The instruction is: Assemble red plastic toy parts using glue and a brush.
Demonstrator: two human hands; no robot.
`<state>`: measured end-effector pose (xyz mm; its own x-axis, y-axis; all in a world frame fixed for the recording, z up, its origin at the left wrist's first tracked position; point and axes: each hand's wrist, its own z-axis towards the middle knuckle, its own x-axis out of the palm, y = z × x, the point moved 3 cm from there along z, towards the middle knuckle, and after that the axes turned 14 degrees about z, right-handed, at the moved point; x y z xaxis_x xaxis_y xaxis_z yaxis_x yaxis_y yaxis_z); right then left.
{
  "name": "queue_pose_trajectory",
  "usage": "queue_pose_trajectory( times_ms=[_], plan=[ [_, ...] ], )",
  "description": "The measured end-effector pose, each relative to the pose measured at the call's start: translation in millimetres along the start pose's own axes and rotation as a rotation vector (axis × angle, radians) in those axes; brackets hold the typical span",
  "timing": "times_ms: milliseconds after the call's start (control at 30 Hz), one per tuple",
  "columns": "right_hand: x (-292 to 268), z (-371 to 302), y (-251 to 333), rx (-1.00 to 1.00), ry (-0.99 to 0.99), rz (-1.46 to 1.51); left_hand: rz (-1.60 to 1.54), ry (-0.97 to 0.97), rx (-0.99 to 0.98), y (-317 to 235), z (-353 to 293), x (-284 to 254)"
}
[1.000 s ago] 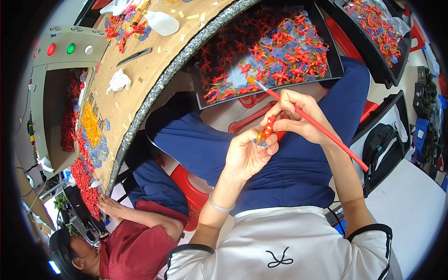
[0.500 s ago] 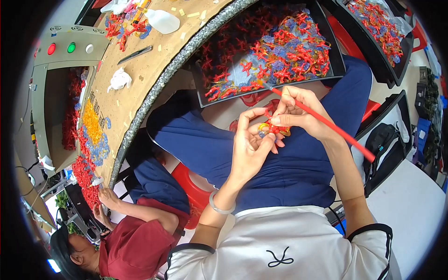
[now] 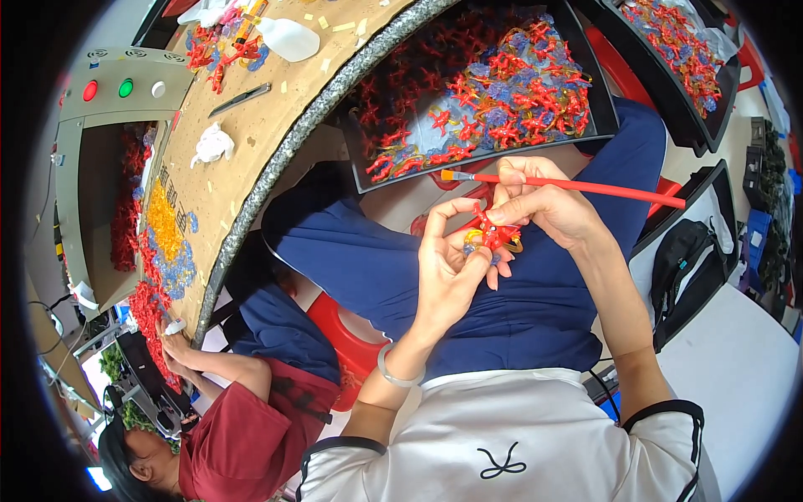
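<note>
A small red figure-shaped piece with bits of yellow and blue (image 3: 493, 237) sat just right of the frame's centre, pinched between both hands above the person's blue lap. The left hand (image 3: 447, 268) was curled about it from below and the left, thumb and fingertips closed on its lower part. The right hand (image 3: 544, 205) came in from the right, its fingers folded, pressing on the piece's upper side while also gripping a red-handled paintbrush (image 3: 577, 184); the handle ran out toward the right edge and the bristle tip (image 3: 447, 175) pointed left, clear of the piece.

Judging from that, the step in hand was turning or settling the piece in the fingers, not painting, since the tip did not touch it. A next stroke would call for swinging the tip down onto the piece while the left hand kept it steady.

Above the hands, at upper centre, a black tray (image 3: 606, 125) held many similar red, blue and yellow pieces; a second tray (image 3: 728, 109) lay at the upper right. A curved brown workbench (image 3: 251, 142) swept across the upper left, with more pieces scattered on it. At the lower left, another person in a red shirt (image 3: 242, 435) reached toward that bench.
</note>
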<state>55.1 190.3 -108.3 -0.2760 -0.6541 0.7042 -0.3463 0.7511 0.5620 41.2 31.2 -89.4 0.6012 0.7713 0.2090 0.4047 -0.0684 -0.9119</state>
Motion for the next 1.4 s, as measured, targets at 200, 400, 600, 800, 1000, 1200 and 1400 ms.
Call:
queue_pose_trajectory(
  times_ms=[200, 400, 600, 800, 1000, 1200, 1400],
  plan=[
    [4, -4, 0, -0.190, -0.027, -0.207, -0.023, -0.095, 0.045, 3, 4, -9],
    [17, -26, 4, -0.379, -0.069, -0.275, 0.067, -0.218, 0.082, -1, 9, -12],
    [27, -27, 5, -0.412, -0.055, -0.245, 0.000, -0.186, 0.061, 0, 8, -14],
    [26, -25, 4, -0.413, -0.045, -0.184, -0.045, -0.168, 0.055, 0, 5, -15],
    [27, -26, 3, -0.386, -0.048, -0.156, -0.024, -0.177, 0.060, 1, 3, -15],
    [20, -24, 2, -0.492, -0.071, -0.244, 0.029, -0.153, 0.128, 2, 3, -11],
    [10, -23, 7, -0.484, -0.071, -0.225, 0.358, -0.224, 0.321, -2, 4, -5]
  ],
)
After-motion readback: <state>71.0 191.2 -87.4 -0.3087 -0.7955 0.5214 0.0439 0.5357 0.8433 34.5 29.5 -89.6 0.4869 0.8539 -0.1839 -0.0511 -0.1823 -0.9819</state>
